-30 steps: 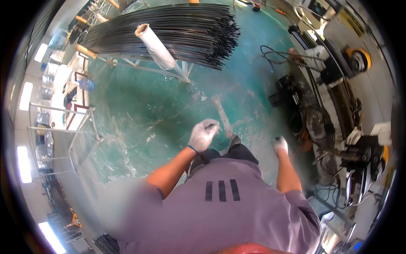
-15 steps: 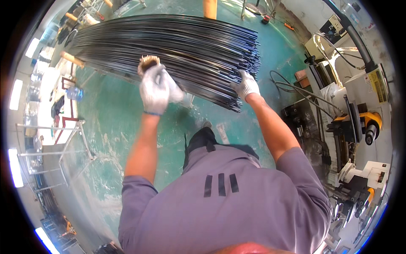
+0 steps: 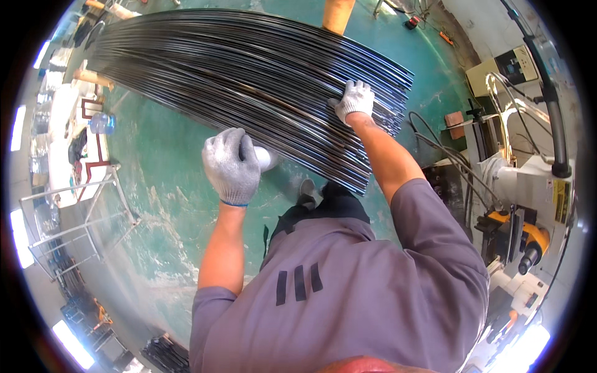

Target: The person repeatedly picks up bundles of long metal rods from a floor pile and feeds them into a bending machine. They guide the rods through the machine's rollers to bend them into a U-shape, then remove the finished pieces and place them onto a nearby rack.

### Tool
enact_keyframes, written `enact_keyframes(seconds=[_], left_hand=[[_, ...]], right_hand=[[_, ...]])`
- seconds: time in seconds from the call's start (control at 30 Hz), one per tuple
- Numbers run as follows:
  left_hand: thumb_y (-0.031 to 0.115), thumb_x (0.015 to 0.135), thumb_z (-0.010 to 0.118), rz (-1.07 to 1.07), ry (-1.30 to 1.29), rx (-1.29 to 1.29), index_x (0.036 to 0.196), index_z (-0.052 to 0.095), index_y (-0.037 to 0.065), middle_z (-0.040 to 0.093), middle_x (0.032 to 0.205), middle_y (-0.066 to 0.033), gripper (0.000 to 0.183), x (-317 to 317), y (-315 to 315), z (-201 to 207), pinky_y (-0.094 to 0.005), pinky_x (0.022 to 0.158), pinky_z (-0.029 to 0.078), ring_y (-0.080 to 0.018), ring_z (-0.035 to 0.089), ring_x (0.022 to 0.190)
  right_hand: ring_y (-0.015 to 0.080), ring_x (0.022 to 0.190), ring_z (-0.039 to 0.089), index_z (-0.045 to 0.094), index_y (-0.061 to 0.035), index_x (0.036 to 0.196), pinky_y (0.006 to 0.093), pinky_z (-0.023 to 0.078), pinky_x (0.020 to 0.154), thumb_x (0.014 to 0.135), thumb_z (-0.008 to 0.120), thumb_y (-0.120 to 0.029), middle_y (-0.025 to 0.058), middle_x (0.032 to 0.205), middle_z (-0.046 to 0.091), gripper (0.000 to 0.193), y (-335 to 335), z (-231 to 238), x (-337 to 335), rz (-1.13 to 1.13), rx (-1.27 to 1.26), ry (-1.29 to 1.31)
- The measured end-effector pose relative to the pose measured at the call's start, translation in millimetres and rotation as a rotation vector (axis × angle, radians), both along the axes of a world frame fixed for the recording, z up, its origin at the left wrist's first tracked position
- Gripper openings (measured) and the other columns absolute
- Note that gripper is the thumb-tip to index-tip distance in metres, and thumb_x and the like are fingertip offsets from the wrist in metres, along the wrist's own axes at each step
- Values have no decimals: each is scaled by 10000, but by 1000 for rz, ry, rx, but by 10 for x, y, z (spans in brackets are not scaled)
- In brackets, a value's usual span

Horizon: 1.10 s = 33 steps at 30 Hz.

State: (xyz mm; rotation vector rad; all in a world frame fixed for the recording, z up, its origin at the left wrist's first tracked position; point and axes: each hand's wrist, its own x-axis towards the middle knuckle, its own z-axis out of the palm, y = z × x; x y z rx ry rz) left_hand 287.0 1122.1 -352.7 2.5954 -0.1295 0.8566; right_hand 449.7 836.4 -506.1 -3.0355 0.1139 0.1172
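A long pile of thin black rods point(image 3: 249, 68) runs across the upper part of the view, resting on a rack. In a white knitted glove, my right hand point(image 3: 356, 101) lies on top of the rods near their right ends. Its thumb stands apart, and I see no single rod gripped. My left hand point(image 3: 231, 163), also gloved, is closed at the near side of the pile. What it holds is hidden by the back of the hand. Beside its knuckles is a white cylindrical end point(image 3: 267, 160), partly covered by the glove.
Tan padded rack supports point(image 3: 339, 15) stick out beyond the pile. Machinery with a yellow and black motor part point(image 3: 533, 245) lines the right side, with black cables point(image 3: 448, 155) lying beside it. At left stand a metal frame point(image 3: 93, 230) and a blue water bottle point(image 3: 102, 123).
My left hand has come lower and nearer, and the frayed tan thing at its top no longer shows. My right hand has moved from the rod ends onto the pile. The view has shifted.
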Motion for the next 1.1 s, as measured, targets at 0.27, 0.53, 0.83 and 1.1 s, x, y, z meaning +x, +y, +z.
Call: enact_keyframes(seconds=[0.27,0.53,0.83,1.1], left_hand=[[17,855,737,71,-6,-32,987,744,16,750,1020,-136,132,34,-57,-22,-443,897,538,-334,673,953],[23,855,749,102,-45,-40,987,748,35,759,1018,-111,132,13,-64,-25,-430,866,548,-321,683,927],[49,846,771,137,-73,-20,968,754,61,764,1006,-83,124,-22,-71,-24,-412,859,553,-297,696,932],[70,837,782,154,-95,-2,954,760,83,761,994,-69,120,-47,-75,-26,-410,851,555,-294,697,930]], right_hand=[[388,1150,701,706,-21,1169,474,574,967,939,775,-406,219,1179,734,454,-75,127,17,211,61,283],[359,1030,745,784,-53,1190,438,590,928,835,832,-318,199,1104,769,446,-80,460,185,410,108,596],[155,703,661,766,41,1076,346,555,640,942,795,-219,86,858,733,294,-263,222,199,158,895,910],[216,697,721,748,1,1032,366,614,647,954,764,-233,118,865,753,247,-246,159,82,70,1153,1067]])
